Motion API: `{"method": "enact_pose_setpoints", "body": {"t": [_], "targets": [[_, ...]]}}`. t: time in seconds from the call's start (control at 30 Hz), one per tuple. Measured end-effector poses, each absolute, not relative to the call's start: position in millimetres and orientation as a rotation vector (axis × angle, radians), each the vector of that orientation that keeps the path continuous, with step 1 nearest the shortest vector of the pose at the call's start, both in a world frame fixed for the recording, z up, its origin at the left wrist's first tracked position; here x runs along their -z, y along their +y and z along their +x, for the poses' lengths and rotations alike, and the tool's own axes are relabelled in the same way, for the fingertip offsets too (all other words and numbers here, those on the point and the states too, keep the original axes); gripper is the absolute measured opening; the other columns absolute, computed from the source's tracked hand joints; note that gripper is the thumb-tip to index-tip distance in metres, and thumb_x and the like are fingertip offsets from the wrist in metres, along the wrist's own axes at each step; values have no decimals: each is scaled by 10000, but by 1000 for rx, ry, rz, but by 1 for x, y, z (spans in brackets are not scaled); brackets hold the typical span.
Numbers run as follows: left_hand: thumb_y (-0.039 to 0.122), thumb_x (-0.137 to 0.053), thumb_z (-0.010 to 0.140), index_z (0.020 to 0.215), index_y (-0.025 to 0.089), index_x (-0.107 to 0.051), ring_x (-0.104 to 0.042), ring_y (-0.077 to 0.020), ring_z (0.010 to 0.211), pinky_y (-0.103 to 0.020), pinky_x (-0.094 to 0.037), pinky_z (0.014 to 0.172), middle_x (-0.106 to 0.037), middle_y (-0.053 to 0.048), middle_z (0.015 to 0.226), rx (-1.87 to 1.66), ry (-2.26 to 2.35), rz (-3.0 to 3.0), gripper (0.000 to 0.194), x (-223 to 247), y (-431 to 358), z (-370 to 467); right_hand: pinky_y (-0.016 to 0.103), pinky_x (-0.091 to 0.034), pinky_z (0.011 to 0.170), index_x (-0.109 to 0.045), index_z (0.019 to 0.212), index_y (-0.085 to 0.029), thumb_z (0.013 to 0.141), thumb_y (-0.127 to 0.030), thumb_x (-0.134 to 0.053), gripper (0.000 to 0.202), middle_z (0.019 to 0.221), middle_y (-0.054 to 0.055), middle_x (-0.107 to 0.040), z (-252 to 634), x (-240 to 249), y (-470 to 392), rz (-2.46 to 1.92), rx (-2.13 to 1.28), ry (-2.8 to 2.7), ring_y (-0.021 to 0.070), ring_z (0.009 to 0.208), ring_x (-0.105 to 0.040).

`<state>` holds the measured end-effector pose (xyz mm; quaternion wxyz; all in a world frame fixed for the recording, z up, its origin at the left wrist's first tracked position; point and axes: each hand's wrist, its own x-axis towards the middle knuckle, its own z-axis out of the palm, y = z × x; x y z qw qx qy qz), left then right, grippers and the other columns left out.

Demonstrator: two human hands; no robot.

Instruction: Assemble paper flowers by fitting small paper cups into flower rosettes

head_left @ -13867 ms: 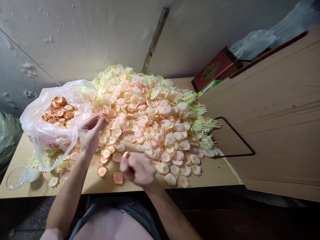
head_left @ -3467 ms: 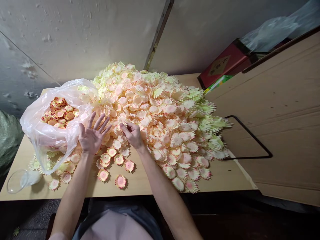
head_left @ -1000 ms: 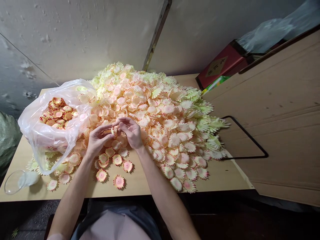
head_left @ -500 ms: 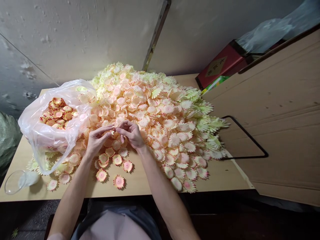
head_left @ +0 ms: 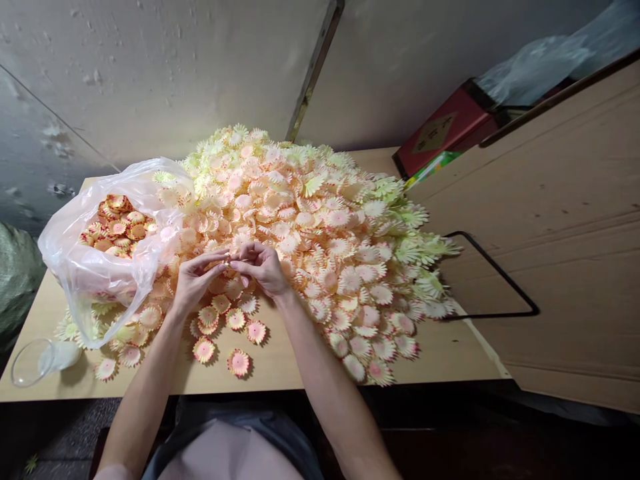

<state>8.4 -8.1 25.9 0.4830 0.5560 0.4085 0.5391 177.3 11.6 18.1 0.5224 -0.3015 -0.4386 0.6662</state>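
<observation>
My left hand (head_left: 199, 277) is closed in a pinch, thumb and fingers pointing right. Between its fingertips shows a small artificial flower piece (head_left: 227, 261), mostly covered by the fingers. My right hand (head_left: 263, 269) meets it from the other side, its thumb and forefinger pinched at the same piece. Just beyond both hands rises a large heap of artificial flower pieces (head_left: 310, 220), pale yellow and pink with toothed edges. Several loose flower pieces (head_left: 239, 363) with red tips lie on the table below the hands.
Left of the hands, an open clear plastic bag (head_left: 65, 233) holds red-edged flower pieces (head_left: 118, 228). A tipped clear cup (head_left: 33, 363) lies on the wooden table (head_left: 280, 370) near its front left corner. Cardboard (head_left: 565, 267) with a black metal loop (head_left: 510, 272) borders the right; behind stands a red box (head_left: 445, 130).
My right thumb and fingers have come in slightly to the left, closing on the flower piece at my left fingertips. My left hand has stayed almost in place.
</observation>
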Motion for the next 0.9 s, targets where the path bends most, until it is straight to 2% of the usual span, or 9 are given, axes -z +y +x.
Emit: {"method": "enact_pose_setpoints", "body": {"t": [0.2, 0.4, 0.63, 0.77, 0.9], "targets": [[298, -788, 722, 1009, 168, -726, -693, -231, 1001, -373, -540, 934, -738, -96, 1072, -1292, 1013, 1264, 321, -26, -10, 10, 207, -426, 362, -505, 709, -202, 610, -319, -836, 365, 787, -10, -731, 178, -15, 13, -718, -1584, -1048, 58, 388, -497], [356, -772, 731, 837, 147, -755, -693, -225, 946, -318, -546, 859, -734, -110, 1067, -1264, 1088, 1245, 235, -22, -9, 9, 207, -402, 362, -481, 713, -212, 617, -333, -827, 379, 776, -17, -724, 177, -14, 13, -747, -1590, -1037, 55, 386, -475], [371, -765, 738, 796, 152, -680, -685, -179, 898, -295, -573, 817, -707, -73, 1055, -1288, 980, 1131, 242, -22, -8, 8, 187, -370, 358, -471, 703, -203, 635, -303, -806, 355, 805, -19, -711, 179, -13, 16, -711, -1555, -1027, 34, 386, -447], [366, -775, 727, 844, 184, -653, -691, -152, 820, -339, -585, 848, -698, -22, 912, -1362, 935, 996, 248, -22, -4, 5, 173, -314, 332, -465, 697, -197, 607, -280, -804, 360, 797, -37, -681, 182, -15, 19, -752, -1504, -912, 9, 359, -404], [364, -789, 708, 819, 193, -639, -706, -174, 845, -385, -576, 885, -696, -9, 853, -1410, 921, 955, 253, -25, -4, 6, 165, -286, 322, -451, 696, -200, 595, -258, -790, 358, 766, -47, -655, 183, -18, 20, -771, -1483, -824, 3, 358, -398]]}}
